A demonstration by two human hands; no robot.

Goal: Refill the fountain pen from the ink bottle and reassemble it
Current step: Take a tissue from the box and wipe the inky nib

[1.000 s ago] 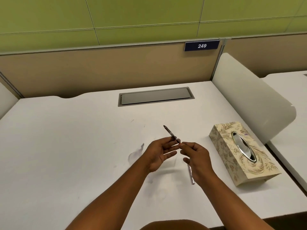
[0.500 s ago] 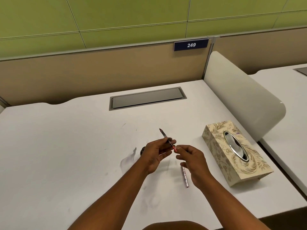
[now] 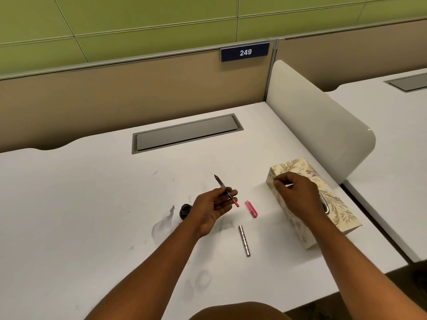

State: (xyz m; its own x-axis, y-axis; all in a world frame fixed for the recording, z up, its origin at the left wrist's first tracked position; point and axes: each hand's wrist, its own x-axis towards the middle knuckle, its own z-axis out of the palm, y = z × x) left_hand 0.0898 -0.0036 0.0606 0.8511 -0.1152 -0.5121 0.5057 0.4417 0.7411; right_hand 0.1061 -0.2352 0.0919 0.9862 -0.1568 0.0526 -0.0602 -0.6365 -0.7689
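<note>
My left hand (image 3: 213, 207) holds the fountain pen's front section (image 3: 225, 190), nib pointing away and a red end toward me. A small dark ink bottle (image 3: 185, 211) stands on the white desk (image 3: 92, 204), partly hidden behind my left wrist. A pink cartridge piece (image 3: 251, 209) lies on the desk just right of that hand. The silver pen barrel (image 3: 244, 240) lies nearer to me. My right hand (image 3: 297, 195) hovers over the tissue box (image 3: 339, 215), fingers curled above its slot, with nothing visibly in them.
A grey cable hatch (image 3: 187, 132) is set into the desk's back. A white rounded divider (image 3: 323, 125) stands on the right, with another desk beyond it. Ink smudges (image 3: 164, 222) mark the surface left of the bottle. A tan partition carries the sign 249 (image 3: 245, 52).
My right hand has left the pen and moved right onto the tissue box. The pink piece now lies on the desk. The left hand still grips the pen section.
</note>
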